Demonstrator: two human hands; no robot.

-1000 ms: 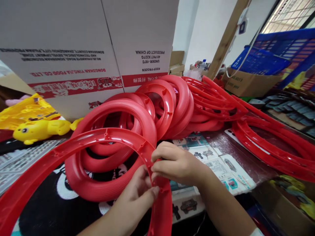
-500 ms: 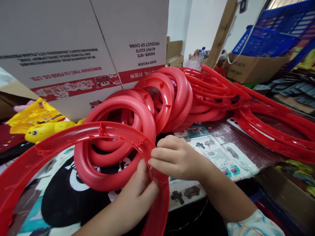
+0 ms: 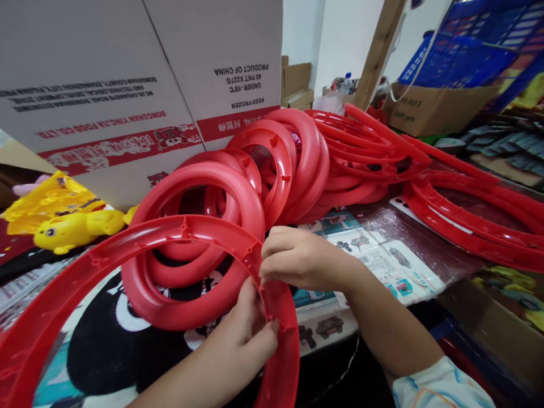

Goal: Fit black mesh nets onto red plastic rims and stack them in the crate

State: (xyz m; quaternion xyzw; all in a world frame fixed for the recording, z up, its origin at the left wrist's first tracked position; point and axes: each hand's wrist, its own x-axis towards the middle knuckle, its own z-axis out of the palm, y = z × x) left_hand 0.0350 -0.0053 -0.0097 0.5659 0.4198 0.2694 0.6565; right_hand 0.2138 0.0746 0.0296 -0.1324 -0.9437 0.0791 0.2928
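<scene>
A large red plastic ring (image 3: 285, 354), hollow with small pegs inside its channel, stands tilted toward me in the foreground. My left hand (image 3: 238, 340) is closed round its inner rim, the thumb lying inside the channel. Just above, the fingers of my right hand (image 3: 304, 258) pinch the same ring at its edge; whether they also hold some small part is hidden. Behind it leans a smaller ribbed red ring (image 3: 134, 289), partly covered by the large one. More red rings (image 3: 304, 164) are heaped beyond, against a white carton.
The white carton (image 3: 106, 68) rises at the back left. A yellow toy (image 3: 80, 229) lies left. Long red curved pieces (image 3: 450, 243) lie at right on the table (image 3: 442, 258). Printed toy packaging (image 3: 374, 263) is under my right arm. A brown box (image 3: 429, 110) stands farther back.
The view has shifted slightly. The large ring sits a little lower and farther right beneath my hands; both hands keep their hold on it.
</scene>
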